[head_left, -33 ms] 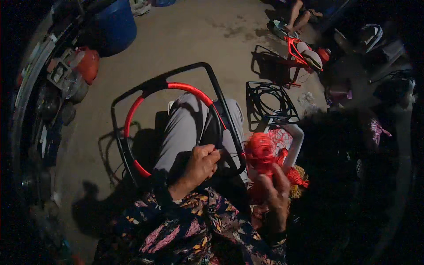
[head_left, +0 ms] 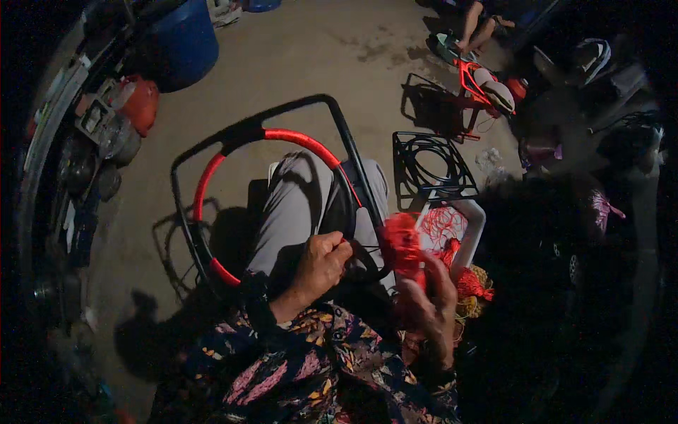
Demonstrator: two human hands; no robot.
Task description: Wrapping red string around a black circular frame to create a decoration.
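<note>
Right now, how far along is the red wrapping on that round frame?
Done: red cord covers the ring's top arc and left side. In hand: the left hand pinches the ring's lower part while the right hand holds a red cord bundle. Left: the ring's right side looks dark and bare, like the outer black frame.

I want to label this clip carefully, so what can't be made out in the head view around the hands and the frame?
- Left hand: its fingertips curl under on the black metal frame, so the exact grip is hidden.
- Right hand: the red cord bundle looks motion-blurred; its form is unclear.
- The frame's lower part: covered by the floral sleeves.
- Right side of the view: too dark to identify things.
</note>
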